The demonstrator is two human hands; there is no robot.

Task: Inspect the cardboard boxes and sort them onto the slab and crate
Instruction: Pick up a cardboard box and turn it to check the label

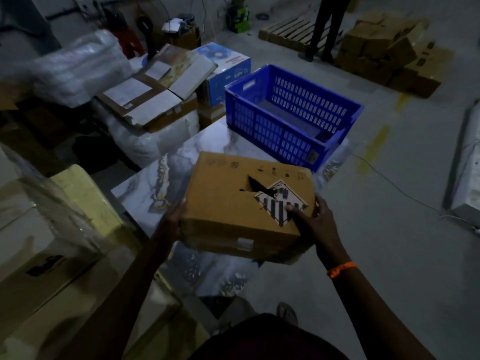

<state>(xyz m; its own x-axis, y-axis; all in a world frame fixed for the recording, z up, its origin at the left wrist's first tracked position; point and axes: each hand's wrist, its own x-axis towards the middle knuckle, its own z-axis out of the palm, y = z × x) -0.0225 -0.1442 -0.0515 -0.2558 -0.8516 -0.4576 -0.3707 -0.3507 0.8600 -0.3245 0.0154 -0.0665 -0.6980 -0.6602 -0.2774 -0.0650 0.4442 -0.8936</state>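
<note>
Marbled slab (161,178), cardboard box (223,201) — torn at striped label (281,202), left hand (172,220), right hand (317,224), fingers (296,213) gripping it.

Striped diamond label (281,203) on cardboard box (223,201)

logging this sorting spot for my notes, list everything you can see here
box: 1, brown, torn top, held over slab
slab: 1, marbled white-grey, centre
crate: 1, blue, at slab's far end
blue box: 1, blue and white, behind crate
far boxes: stack, count unclear, brown, floor far right
pallet: 1, wooden, far floor
bundles: several, clear plastic wrap, left
flat carton: 1, brown with white labels, atop bundles
other person: 1, dark trousers, standing by pallet
wristband: 1, orange, right wrist
left grip: 1, holds box's left side
right grip: 1, holds box's right edge, thumb on striped label
</note>
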